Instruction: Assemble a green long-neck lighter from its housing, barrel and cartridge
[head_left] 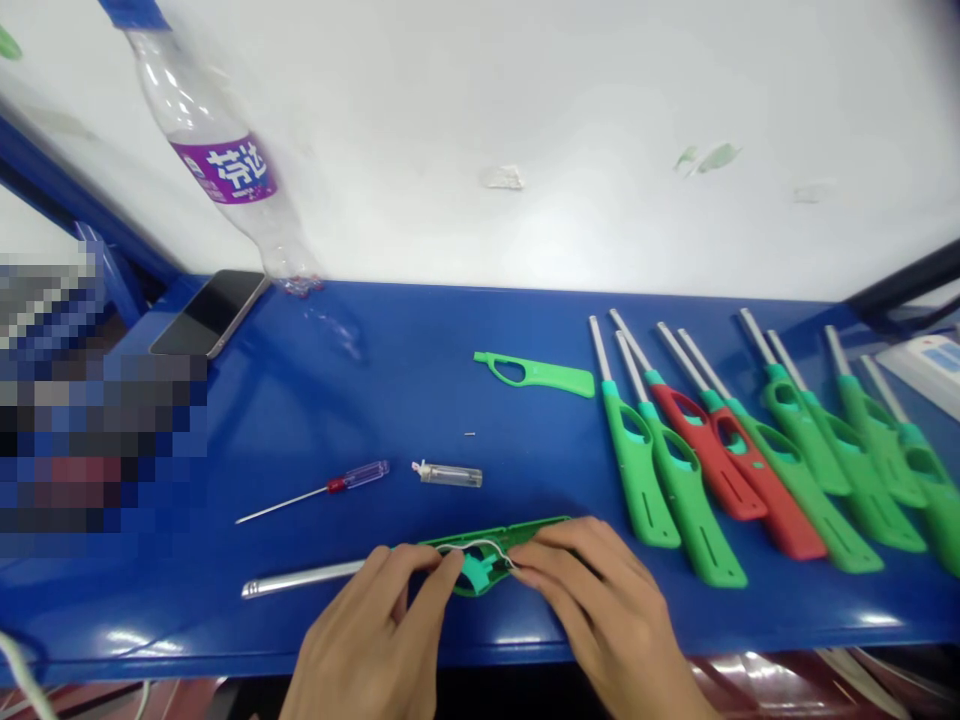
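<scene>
At the table's front lies an opened green gas lighter (517,532), its inside showing. A metal tube (307,577) sticks out to its left, and a teal trigger (477,572) sits in the casing. A thin white wire (480,544) curves across the top. My left hand (375,625) is closed on the lighter where tube and handle meet. The fingertips of my right hand (611,595) pinch the wire's right end over the casing. Beyond them are a small clear fuel tank (453,475), a tiny screw (470,434) and a detached green casing half (553,377).
A screwdriver (330,487) with a clear and red handle lies left of the tank. Several green and red lighters (641,470) lie in a row at right. A phone (214,312) and a plastic bottle (225,170) are at back left. A white wall stands behind.
</scene>
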